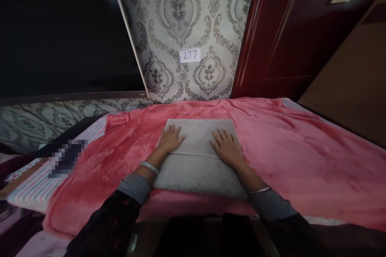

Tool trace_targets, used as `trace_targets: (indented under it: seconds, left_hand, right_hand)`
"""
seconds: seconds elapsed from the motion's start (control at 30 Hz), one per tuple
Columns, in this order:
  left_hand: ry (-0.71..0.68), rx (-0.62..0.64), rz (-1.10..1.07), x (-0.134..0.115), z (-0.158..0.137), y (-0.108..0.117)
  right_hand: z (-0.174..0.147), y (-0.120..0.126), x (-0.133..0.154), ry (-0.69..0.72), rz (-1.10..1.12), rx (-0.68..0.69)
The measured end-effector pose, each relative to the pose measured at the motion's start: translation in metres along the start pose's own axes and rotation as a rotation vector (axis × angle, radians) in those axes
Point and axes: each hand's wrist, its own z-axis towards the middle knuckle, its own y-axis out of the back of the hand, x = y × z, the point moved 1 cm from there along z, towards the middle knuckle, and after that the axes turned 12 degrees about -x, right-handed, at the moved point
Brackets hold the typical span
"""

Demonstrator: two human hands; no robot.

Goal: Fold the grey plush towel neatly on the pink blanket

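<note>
A folded grey plush cloth (196, 172) lies flat on a pink blanket (301, 160), with a fold edge running across its middle. My left hand (171, 138) rests palm down on its upper left part, fingers spread. On the upper right part lies my right hand (226, 146), also palm down with fingers apart. Neither hand grips anything. What kind of cloth article it is cannot be made out.
Striped bedding (33, 188) shows under the blanket at the left, beside a blurred dark patch (68, 158). A large dark screen (66, 36) stands at the back left. Behind are a patterned wall (177, 20) with a "277" label (189, 55) and a dark red wooden panel (280, 36).
</note>
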Motion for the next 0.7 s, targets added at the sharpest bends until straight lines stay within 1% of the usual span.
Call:
trace_targets:
  seconds: [0.1, 0.2, 0.27, 0.33, 0.4, 0.53, 0.6, 0.7]
  left_hand:
    - [0.060, -0.032, 0.003, 0.017, -0.002, -0.003]
    - [0.104, -0.074, 0.023, 0.019, -0.006, -0.005]
    - [0.119, -0.094, 0.033, 0.017, -0.007, -0.005]
    - [0.120, -0.105, 0.038, 0.016, -0.008, -0.006]
    - [0.114, -0.111, 0.042, 0.016, -0.008, -0.005]
    - [0.110, -0.105, 0.055, 0.015, -0.008, -0.001]
    - [0.112, -0.099, 0.063, 0.013, -0.010, 0.000]
    - [0.109, -0.098, 0.073, 0.013, -0.012, 0.000]
  right_hand:
    - [-0.001, 0.000, 0.000, -0.011, 0.019, 0.008]
    - [0.000, 0.001, -0.001, -0.017, 0.035, 0.025]
    - [0.005, 0.003, -0.002, -0.024, 0.052, 0.062]
    - [0.014, 0.008, -0.002, -0.042, 0.087, 0.106]
    - [0.029, 0.016, -0.001, -0.086, 0.124, 0.121]
    - [0.058, 0.025, 0.003, -0.173, 0.110, 0.022]
    - [0.064, 0.020, 0.004, -0.182, 0.073, 0.008]
    - [0.060, 0.003, 0.002, -0.183, 0.042, 0.068]
